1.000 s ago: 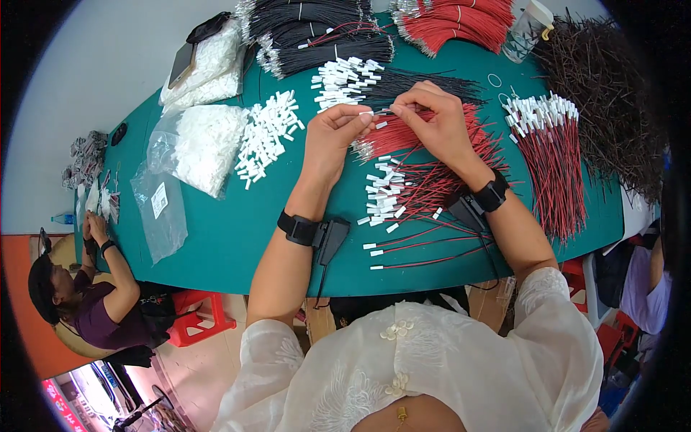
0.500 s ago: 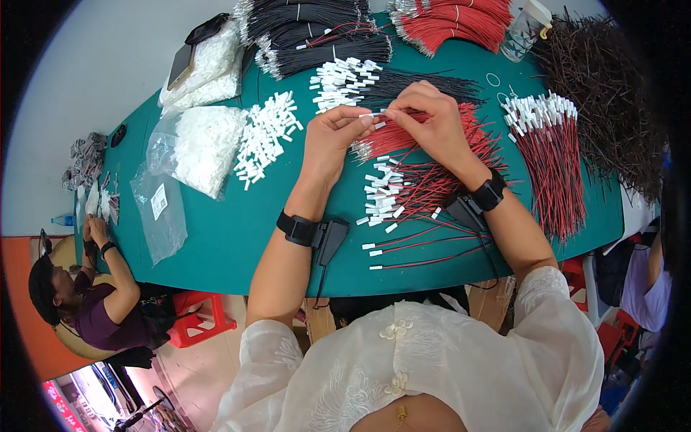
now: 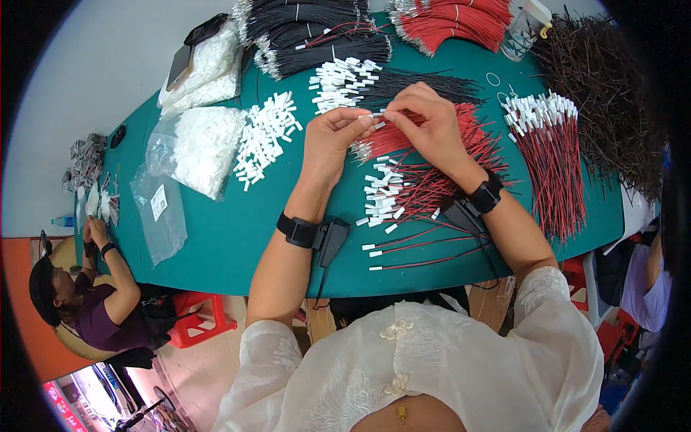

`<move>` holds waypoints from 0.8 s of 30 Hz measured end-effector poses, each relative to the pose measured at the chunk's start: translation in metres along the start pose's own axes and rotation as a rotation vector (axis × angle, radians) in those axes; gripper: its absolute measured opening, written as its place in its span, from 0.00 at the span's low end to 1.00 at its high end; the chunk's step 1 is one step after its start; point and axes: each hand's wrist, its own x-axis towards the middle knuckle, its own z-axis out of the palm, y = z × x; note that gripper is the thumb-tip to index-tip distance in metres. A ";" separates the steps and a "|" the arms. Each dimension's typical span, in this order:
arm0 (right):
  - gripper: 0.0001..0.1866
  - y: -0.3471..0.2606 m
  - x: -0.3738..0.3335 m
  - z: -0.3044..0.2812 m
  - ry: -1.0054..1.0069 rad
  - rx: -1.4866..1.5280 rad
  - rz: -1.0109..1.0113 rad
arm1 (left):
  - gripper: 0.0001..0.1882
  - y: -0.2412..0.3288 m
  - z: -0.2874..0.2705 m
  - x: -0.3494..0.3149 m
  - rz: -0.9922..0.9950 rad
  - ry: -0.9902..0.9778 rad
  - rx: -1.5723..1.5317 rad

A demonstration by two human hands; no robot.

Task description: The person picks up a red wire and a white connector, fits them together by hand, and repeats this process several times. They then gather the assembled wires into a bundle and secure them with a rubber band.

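My left hand [image 3: 330,147] is closed in a pinch on a small white connector housing [image 3: 376,115]. Right beside it, the thumb and forefinger of my right hand [image 3: 430,129] press together at the housing's other end; what lies between them is too small to make out. Beneath both hands spread red wires [image 3: 389,137] with bare metal ends. Beyond them lie black wires [image 3: 421,85] tipped with white housings [image 3: 344,81]. Nearer me is a heap of red-and-black wire pairs [image 3: 417,189] with white housings on their left ends.
Loose white housings [image 3: 266,140] lie left of my hands, beside a clear bag of housings [image 3: 209,147]. Wire bundles, black [image 3: 317,36] and red [image 3: 453,25], line the far edge. Finished-looking pairs [image 3: 551,165] and a dark wire pile [image 3: 604,93] occupy the right. A co-worker [image 3: 93,295] sits far left.
My right hand has shifted very slightly, its fingers still close against my left fingertips. The left hand keeps its pinch on the housing, almost unmoved.
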 end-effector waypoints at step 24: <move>0.06 0.002 0.006 -0.007 -0.213 0.120 0.249 | 0.07 0.007 0.005 -0.003 0.055 -0.023 0.103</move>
